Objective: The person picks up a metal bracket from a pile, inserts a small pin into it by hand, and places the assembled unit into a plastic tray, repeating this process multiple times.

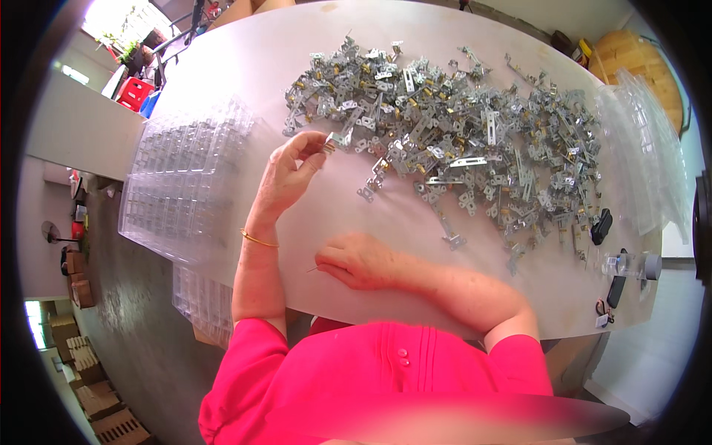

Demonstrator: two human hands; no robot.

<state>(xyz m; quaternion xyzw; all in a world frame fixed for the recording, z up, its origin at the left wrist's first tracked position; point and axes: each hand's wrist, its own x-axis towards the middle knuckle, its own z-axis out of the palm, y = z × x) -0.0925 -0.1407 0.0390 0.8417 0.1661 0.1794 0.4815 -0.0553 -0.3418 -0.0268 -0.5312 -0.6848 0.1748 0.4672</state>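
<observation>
Brackets [452,141] heaped at twelve o'clock stay within reach; your left hand [285,178] pinches one small piece [328,146] at the heap's edge, your right hand [356,261] (curled on the tabletop [297,67]) seemingly grips a thin pin [313,269].

At a white table [297,67], the person's left hand [285,174] is pinching a small silver metal bracket [328,145] just beside the wide far heap of silver metal brackets [460,141], while the right hand [356,261] is resting nearer, gripping a thin pin [312,269], with stacked clear plastic trays [185,178] lying left.
</observation>
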